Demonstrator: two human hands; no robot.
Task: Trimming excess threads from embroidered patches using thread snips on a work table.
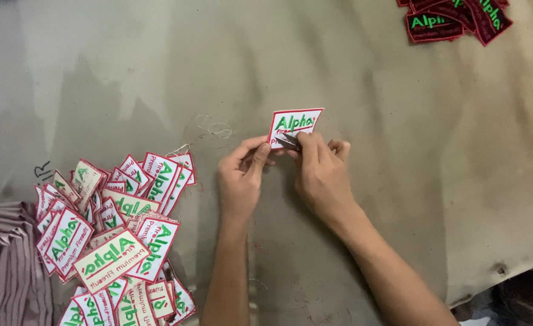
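My left hand [242, 175] pinches the lower left edge of a white rectangular patch [296, 122] with a red border and green lettering, held just above the table. My right hand [322, 172] grips a small metal tool [287, 141], like a thread snip or tweezers, whose tip rests against the patch's lower edge. The two hands are close together, thumbs almost touching.
A loose pile of several similar white patches [115, 241] lies at the lower left. Several dark patches [453, 18] with red borders sit at the top right. Folded mauve fabric [6, 265] is at the left edge. Loose thread [215, 128] lies on the worn beige table cover [399, 121].
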